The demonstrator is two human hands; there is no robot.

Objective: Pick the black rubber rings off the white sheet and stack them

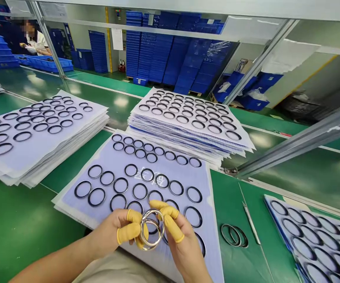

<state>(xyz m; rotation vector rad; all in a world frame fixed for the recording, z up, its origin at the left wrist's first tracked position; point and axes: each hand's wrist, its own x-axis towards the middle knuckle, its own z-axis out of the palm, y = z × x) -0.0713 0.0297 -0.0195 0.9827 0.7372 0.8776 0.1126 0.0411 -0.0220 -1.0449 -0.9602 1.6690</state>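
A shiny silver metal ring (162,230) is held up between my hands, with what looks like a second ring overlapping it. My left hand (123,228), wearing yellow finger cots, pinches the left side of the rings. Yellow cots also cover fingers of my right hand (180,234), which grips the right rim. Below them lies a stack of pale lilac sheets (172,169), its top sheet bearing rows of dark-edged rings (131,169). Part of that sheet is hidden by my hands.
More ring-covered sheet stacks stand at left (70,135), at back (170,122) and at right (287,212). Two loose rings (231,235) and a slim pen-like tool (251,223) lie on the green table (240,263). A metal post (299,139) slants at right. Someone works far left.
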